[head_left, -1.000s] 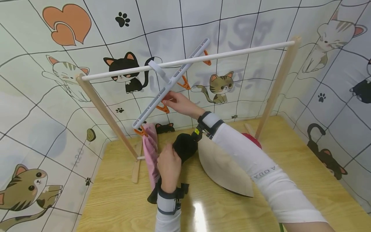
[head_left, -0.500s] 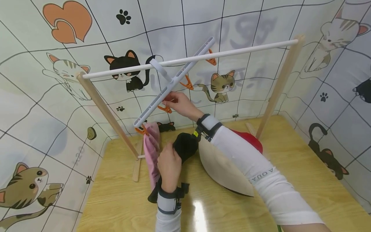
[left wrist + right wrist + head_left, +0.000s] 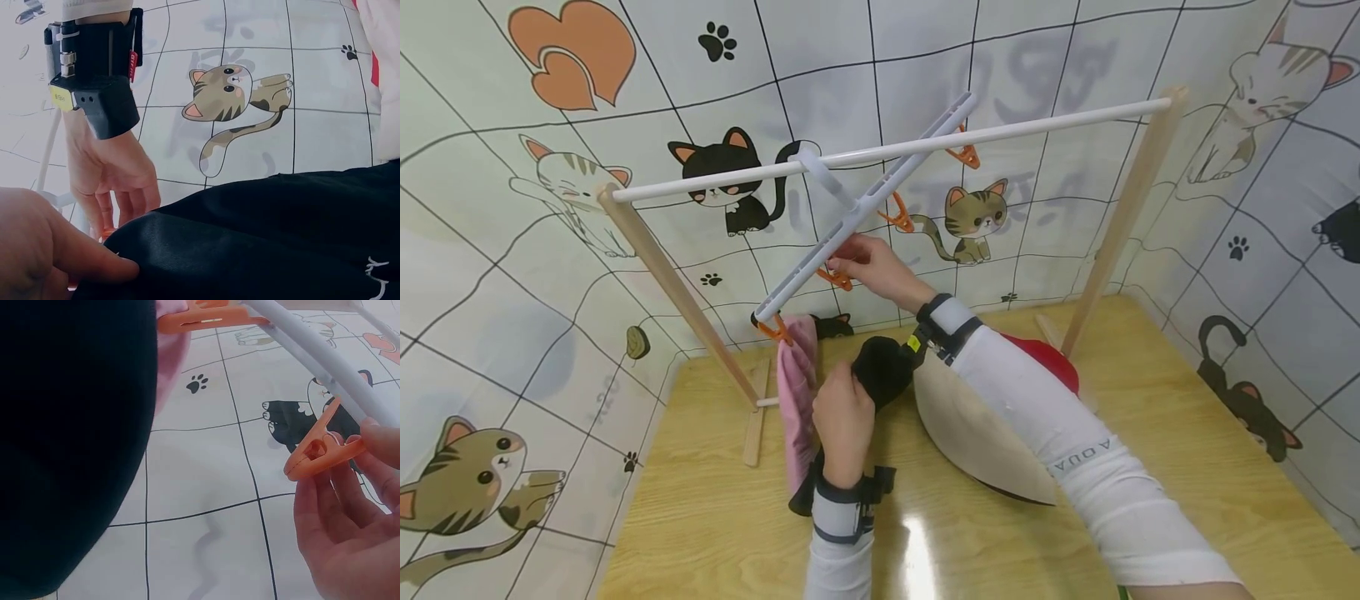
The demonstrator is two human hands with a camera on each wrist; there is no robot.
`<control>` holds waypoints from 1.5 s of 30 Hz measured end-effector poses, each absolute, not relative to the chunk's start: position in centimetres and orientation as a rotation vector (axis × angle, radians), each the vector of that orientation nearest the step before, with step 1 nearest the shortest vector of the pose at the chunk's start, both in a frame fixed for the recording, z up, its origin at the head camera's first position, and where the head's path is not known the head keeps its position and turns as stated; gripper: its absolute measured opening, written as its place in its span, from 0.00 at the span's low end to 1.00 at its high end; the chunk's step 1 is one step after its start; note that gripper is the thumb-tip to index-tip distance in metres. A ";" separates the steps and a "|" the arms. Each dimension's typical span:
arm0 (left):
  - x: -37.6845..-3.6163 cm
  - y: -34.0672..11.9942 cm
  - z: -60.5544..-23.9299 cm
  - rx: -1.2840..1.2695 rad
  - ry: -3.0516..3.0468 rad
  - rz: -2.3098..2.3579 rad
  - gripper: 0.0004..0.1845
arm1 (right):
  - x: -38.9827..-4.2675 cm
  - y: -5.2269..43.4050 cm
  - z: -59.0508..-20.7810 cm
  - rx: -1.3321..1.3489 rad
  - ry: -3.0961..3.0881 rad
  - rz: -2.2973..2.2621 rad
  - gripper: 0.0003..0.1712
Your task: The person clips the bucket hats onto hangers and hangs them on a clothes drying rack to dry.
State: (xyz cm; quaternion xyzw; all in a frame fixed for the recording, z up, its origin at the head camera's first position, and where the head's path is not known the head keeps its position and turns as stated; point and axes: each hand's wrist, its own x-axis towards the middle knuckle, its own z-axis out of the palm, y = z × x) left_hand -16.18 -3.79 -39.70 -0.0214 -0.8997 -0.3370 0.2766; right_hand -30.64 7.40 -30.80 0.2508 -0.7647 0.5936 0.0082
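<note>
My right hand (image 3: 880,271) reaches up to the light-blue clip hanger (image 3: 865,200), which hooks over the white rail. Between its thumb and fingers is an orange clip (image 3: 319,450), whose jaws look closed with nothing in them in the right wrist view. Lower down, my left hand (image 3: 842,417) grips a black cloth item (image 3: 883,372), seen in the left wrist view as dark fabric (image 3: 250,237) with white stitching. At the hanger's near end, another orange clip (image 3: 775,331) holds a pink cloth (image 3: 797,383) hanging down.
A wooden stand with a white rail (image 3: 1000,133) rises from the wooden table (image 3: 700,517). Beneath my right forearm lie a large beige item (image 3: 977,433) and a red item (image 3: 1045,362). Two more orange clips hang towards the hanger's far end. A cat-print wall (image 3: 917,50) is close behind.
The hanger has swung and shifted slightly to the right, with the clips and pink cloth moving along. Both hands keep their holds and drift slightly right.
</note>
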 end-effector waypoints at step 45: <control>-21.0 -5.2 -38.4 -0.112 -2.322 -0.957 0.09 | -30.2 6.8 -30.5 0.828 -2.249 2.236 0.17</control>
